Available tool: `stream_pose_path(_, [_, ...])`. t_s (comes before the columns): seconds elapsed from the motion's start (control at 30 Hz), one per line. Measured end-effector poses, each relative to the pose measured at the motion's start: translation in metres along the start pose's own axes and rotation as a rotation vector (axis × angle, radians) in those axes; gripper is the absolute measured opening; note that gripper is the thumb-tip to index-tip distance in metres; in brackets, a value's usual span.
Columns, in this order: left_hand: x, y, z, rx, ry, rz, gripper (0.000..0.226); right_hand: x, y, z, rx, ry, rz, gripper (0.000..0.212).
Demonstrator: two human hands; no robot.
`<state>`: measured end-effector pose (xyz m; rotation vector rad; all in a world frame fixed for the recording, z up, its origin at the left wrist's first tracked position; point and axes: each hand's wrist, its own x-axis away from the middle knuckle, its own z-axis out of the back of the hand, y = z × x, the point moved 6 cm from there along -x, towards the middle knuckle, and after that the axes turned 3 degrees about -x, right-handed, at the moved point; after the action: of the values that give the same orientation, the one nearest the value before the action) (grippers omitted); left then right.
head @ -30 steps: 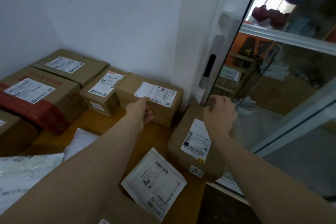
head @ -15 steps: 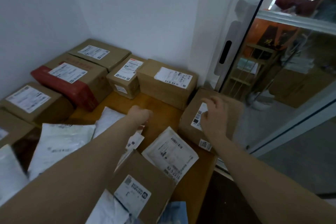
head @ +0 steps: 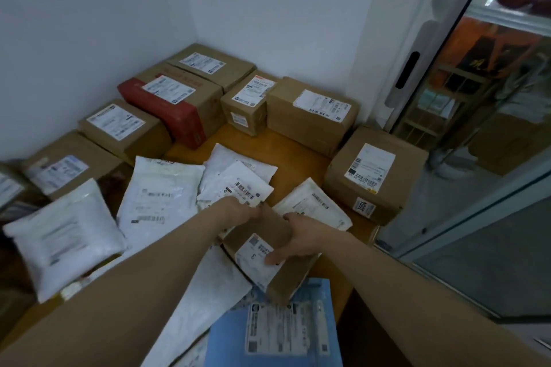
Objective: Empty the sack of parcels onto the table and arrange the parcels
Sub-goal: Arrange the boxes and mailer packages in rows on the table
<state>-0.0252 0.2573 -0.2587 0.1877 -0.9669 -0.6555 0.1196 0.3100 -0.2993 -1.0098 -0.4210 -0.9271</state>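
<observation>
Both hands on one small box, near the desk's front edge. L hand grips its far-left corner, fingers curled over the edge. R hand wraps the right side w/ thumb pressed on the white label marked "3". So neither hand is free, both hold the same box. Box is tilted, partly over a long bag under the L forearm, w/ its near corner over a blue bag. Can't tell if it's lifted or resting.

Other parcels spread over the wooden desk. Cardboard ones line the walls, labels up: corner box at the back, red-taped box touching it on the near side, then left box & far-left box down the left wall. Along the back wall, cube box sits pressed against wide box. Right box is at the desk's right edge, just beside the glass door.

Soft white bags fill the middle: big bag, puffy bag to its left, barcode bag on top of another just past the L hand, flat bag btwn R hand & right box
</observation>
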Motion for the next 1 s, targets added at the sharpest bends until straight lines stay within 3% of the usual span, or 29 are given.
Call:
stream_pose_path(0.1, [0.012, -0.022, -0.007, 0.176, -0.074, 0.075, 0.06, 0.008, -0.004, -0.005, -0.108, 0.009, 0.013, 0.068])
stream_pose_path(0.17, [0.012, -0.028, -0.006, 0.349, -0.096, 0.095, 0.051, 0.012, -0.006, 0.001, -0.138, 0.085, 0.044, 0.062])
stream_pose_path(0.27, [0.008, -0.032, 0.003, 0.512, -0.057, 0.105, 0.036, 0.015, -0.016, 0.015, -0.074, 0.237, 0.08, 0.078])
stream_pose_path(0.37, [0.005, -0.031, 0.01, 0.54, -0.014, 0.112, 0.031, 0.017, -0.026, 0.013, 0.09, 0.149, -0.037, 0.127])
stream_pose_path(0.43, [0.004, -0.027, 0.009, 0.516, 0.001, 0.105, 0.019, 0.02, -0.031, 0.007, 0.264, 0.119, -0.109, 0.149])
stream_pose_path(0.47, [0.001, -0.025, 0.009, 0.484, 0.013, 0.096, 0.007, 0.02, -0.033, 0.003, 0.329, 0.129, -0.123, 0.153])
stream_pose_path(0.63, [-0.018, -0.019, 0.036, 0.249, 0.244, 0.033, 0.014, 0.016, -0.053, 0.024, 0.353, 0.171, -0.065, 0.133])
stream_pose_path(0.73, [-0.031, -0.002, 0.052, -0.079, 0.369, -0.084, 0.027, 0.009, -0.069, 0.081, 0.12, 0.196, -0.066, 0.121])
stream_pose_path(0.87, [-0.055, 0.017, 0.043, -0.434, 0.353, -0.222, 0.044, -0.014, -0.081, 0.134, -0.129, 0.304, -0.017, 0.117])
stream_pose_path(1.0, [-0.079, 0.022, 0.025, -0.537, 0.206, -0.267, 0.106, -0.046, -0.085, 0.138, -0.604, 0.181, 0.029, 0.123])
